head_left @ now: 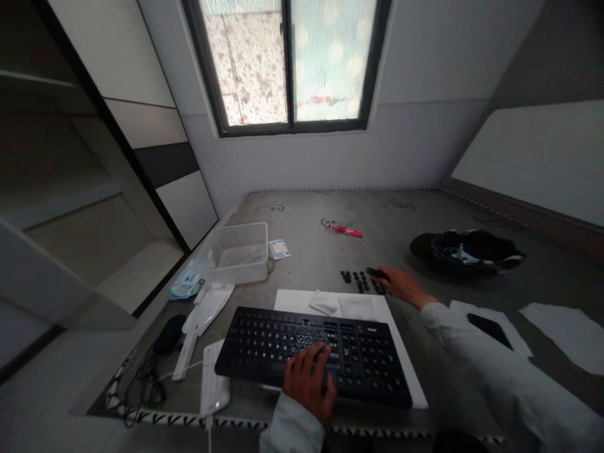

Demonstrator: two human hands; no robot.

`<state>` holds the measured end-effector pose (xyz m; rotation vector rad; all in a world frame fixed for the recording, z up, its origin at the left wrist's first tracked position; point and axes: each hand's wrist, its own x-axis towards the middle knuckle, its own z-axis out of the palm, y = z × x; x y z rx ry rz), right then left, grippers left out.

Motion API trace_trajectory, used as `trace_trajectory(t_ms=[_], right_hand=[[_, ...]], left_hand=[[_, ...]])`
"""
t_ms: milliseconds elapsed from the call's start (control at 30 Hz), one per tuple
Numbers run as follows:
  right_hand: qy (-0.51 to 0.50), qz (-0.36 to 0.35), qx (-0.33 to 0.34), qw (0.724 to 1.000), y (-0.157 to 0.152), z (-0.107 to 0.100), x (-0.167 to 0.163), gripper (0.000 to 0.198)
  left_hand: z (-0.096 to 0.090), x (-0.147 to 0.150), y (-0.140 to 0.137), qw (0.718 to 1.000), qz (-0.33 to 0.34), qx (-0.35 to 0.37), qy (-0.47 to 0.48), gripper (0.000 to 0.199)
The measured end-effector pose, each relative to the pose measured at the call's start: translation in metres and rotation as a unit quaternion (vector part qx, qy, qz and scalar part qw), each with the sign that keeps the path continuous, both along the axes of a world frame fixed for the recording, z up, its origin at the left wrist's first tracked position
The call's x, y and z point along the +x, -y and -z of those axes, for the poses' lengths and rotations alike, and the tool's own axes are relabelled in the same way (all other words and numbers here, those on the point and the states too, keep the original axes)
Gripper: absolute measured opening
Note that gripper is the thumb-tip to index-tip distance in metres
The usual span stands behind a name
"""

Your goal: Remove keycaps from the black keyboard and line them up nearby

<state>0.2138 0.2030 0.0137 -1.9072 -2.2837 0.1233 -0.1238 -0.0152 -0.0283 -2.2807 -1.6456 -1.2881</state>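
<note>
A black keyboard (358, 362) lies on a white board, some of its keycaps gone and round pale spots showing in the middle rows. My left hand (309, 380) rests on its lower middle part, fingers laid out over the keys and not gripping anything. Beyond the board, loose black keycaps (362, 284) stand in short rows on the table. Over them reaches my right hand (401, 284), its fingers closed on a small dark elongated object (377, 274) whose kind I cannot make out. White cloths (356, 308) lie on the board behind the keyboard.
At the left stand a clear plastic bin (238, 251), a black mouse (168, 335) with its cable and a white power strip (214, 380). A small packet (279, 249) and a red item (346, 231) lie farther back. To the right are a black helmet (472, 251) and a phone (489, 330).
</note>
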Motion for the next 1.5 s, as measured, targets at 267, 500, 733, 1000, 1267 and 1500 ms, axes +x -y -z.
trace_trajectory(t_ms=[267, 500, 733, 1000, 1267, 1500], right_hand=[[-0.406, 0.141, 0.074, 0.900, 0.063, -0.052, -0.049, 0.039], [-0.664, 0.093, 0.055, 0.740, 0.124, -0.042, -0.142, 0.051], [-0.811, 0.062, 0.027, 0.581, 0.160, -0.031, -0.197, 0.052], [-0.857, 0.056, -0.018, 0.511, 0.166, -0.020, -0.209, 0.049], [-0.837, 0.046, -0.039, 0.544, 0.161, -0.016, -0.218, 0.049], [-0.796, 0.040, -0.032, 0.603, 0.161, -0.010, -0.233, 0.051]], left_hand=[[-0.002, -0.004, 0.002, 1.000, 0.002, -0.019, -0.017, 0.042], [-0.003, -0.010, 0.005, 0.999, 0.010, -0.002, -0.039, 0.034], [0.007, -0.012, -0.001, 0.999, 0.026, 0.027, -0.037, 0.029], [0.015, -0.012, -0.005, 0.999, 0.026, 0.030, -0.033, 0.030], [0.015, -0.010, -0.004, 0.999, 0.013, 0.026, -0.029, 0.031], [0.017, -0.010, -0.005, 0.999, 0.019, 0.022, -0.019, 0.029]])
